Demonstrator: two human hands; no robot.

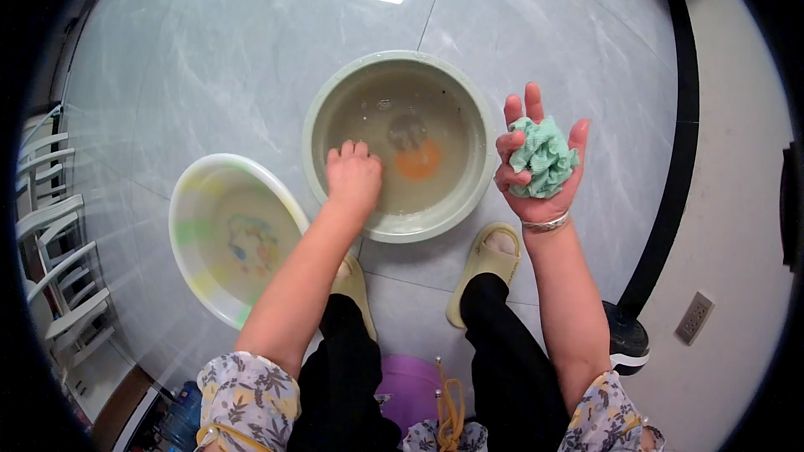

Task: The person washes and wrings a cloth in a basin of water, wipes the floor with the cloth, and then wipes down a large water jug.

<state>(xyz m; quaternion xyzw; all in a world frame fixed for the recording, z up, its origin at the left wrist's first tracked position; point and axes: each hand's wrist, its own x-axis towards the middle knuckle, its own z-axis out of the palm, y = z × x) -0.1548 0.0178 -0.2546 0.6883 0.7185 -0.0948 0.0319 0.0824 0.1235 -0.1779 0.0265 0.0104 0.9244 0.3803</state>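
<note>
The right hand (pixel 543 159), at right of frame, grasps a bunched green cloth (pixel 546 157). Left hand (pixel 353 174): fingertips at the murky water in the central basin (pixel 400 233); grip indeterminate. Loosened right fingers could drop the cloth.

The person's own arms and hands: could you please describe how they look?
The left hand and right hand wear no gloves; the right has a silvery bracelet at the wrist. The left sleeve and right sleeve are pale, printed with grey leaves and yellow patches.
</note>
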